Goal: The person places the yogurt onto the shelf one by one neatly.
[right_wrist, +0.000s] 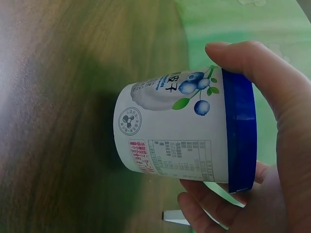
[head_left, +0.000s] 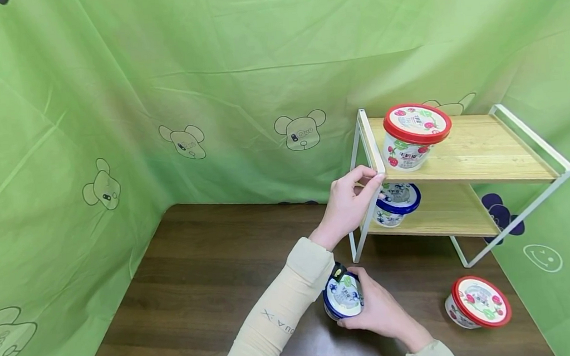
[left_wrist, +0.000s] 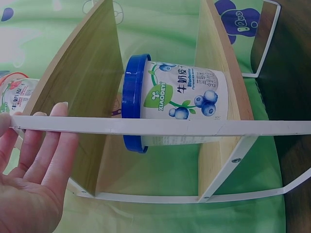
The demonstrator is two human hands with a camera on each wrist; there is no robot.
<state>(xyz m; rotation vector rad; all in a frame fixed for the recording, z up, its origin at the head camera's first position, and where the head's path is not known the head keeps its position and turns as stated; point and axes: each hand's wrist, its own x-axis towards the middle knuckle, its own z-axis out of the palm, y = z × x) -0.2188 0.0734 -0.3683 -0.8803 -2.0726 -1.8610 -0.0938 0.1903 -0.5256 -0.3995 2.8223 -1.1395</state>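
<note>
My left hand [head_left: 344,202] pinches the front left corner of a two-tier shelf rack [head_left: 489,153] with a white metal frame [left_wrist: 170,126] and wooden boards. Thumb and fingers lie on either side of the bar there. Lower and nearer, my right hand [head_left: 380,311] grips a blueberry tub [right_wrist: 175,131] with a blue lid, thumb on one side and fingers on the other. That tub is upright, close over the dark table. A second blueberry tub [left_wrist: 187,97] stands on the lower board, close inside the left frame. On the top board sits a red-lidded tub [head_left: 408,148] with berry pictures.
Another red-lidded tub [head_left: 478,302] rests on the brown table [head_left: 211,262], right of my right hand and in front of the rack. Green curtain [head_left: 238,92] with cartoon bear outlines hangs behind the table and along both sides.
</note>
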